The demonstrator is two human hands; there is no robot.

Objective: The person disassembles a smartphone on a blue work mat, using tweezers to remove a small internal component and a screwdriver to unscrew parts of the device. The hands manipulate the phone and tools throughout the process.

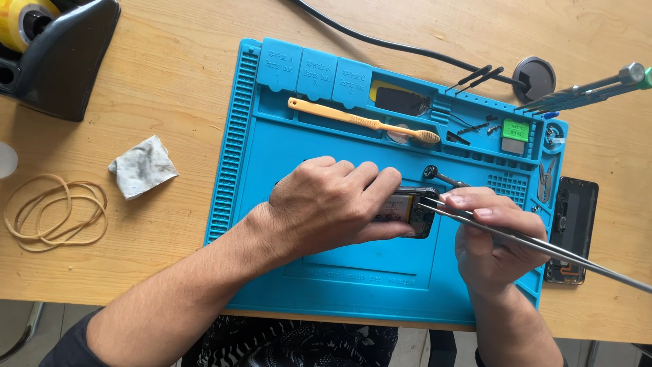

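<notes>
My left hand (pixel 333 204) lies over an opened phone (pixel 415 212) on the blue work mat (pixel 326 278), gripping and steadying it. Most of the phone is hidden under the fingers; its exposed inner end shows at the right. My right hand (pixel 492 241) holds long metal tweezers (pixel 475 221), their tips resting on that exposed end. The tweezers' shaft runs back to the lower right past my hand.
A yellow toothbrush (pixel 360 121), small screws, a green block (pixel 515 130) and a screwdriver (pixel 443 177) lie in the mat's upper trays. A phone back panel (pixel 574 228) sits right of the mat. Left are a dirty cloth (pixel 142 166), rubber bands (pixel 54 211), a tape dispenser (pixel 61 54). A black cable (pixel 380 41) crosses the top.
</notes>
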